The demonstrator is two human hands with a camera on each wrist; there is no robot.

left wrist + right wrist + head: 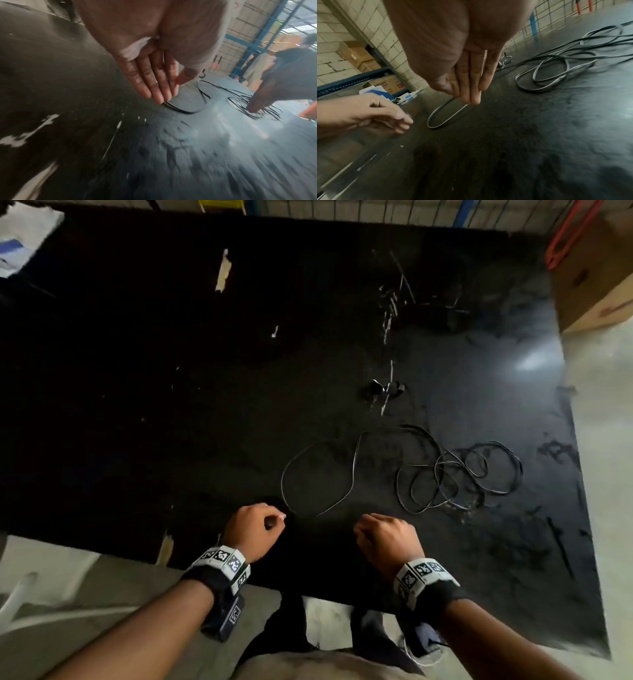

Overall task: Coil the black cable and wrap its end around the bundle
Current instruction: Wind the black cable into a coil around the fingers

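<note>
The black cable lies loose on the black table: a tangle of loops at the right and one wide loop in the middle, its free end near the hands. A small dark plug-like end sits farther back. My left hand and right hand hover over the front of the table, just short of the wide loop. The left hand hangs with straight fingers above the cable, holding nothing. The right hand is also straight-fingered and empty above the loop.
A cardboard box with a red strap stands past the table's far right corner. A strip of tape sticks to the table at the back. Papers lie at the far left. Another person stands in the background.
</note>
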